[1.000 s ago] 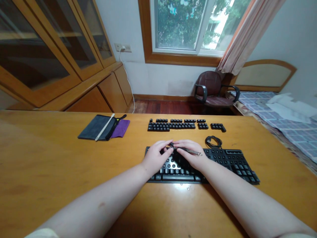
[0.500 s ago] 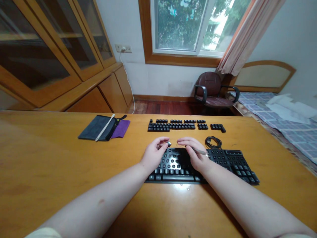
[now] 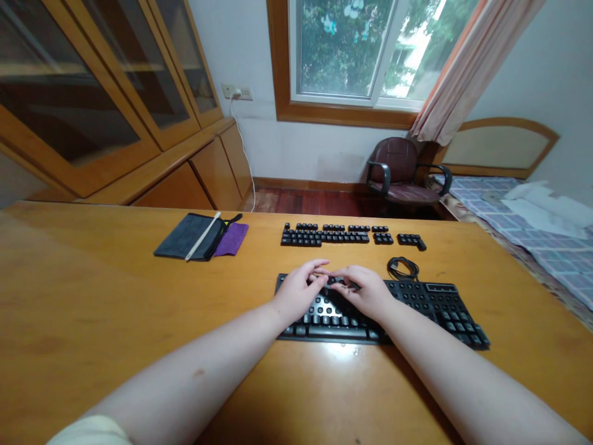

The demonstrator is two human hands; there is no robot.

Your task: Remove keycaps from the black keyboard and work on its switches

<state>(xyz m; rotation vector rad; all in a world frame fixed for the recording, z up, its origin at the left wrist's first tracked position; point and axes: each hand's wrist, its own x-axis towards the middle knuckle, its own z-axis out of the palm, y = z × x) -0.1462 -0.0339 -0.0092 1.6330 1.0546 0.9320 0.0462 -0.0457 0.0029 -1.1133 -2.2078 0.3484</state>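
A black keyboard lies on the table, many of its upper keys bare of caps. Over its back edge my two hands meet, fingertips nearly touching. My left hand is closed in a pinch at a small black keycap. From the other side, my right hand brings thumb and forefinger to the same keycap, its other fingers curled. Fingers cover most of the keycap. The slim grey tool seen earlier in my right hand does not show now. Loose keycaps stand in rows behind the keyboard.
A coiled black cable lies behind the keyboard. To the left are a dark grey pouch, a pale stick across it, and a purple cloth. A chair stands beyond the table.
My hands have come together: the right has moved left to the keycap in my left fingers. The grey tool in my right hand has gone from sight. The view has shifted slightly.
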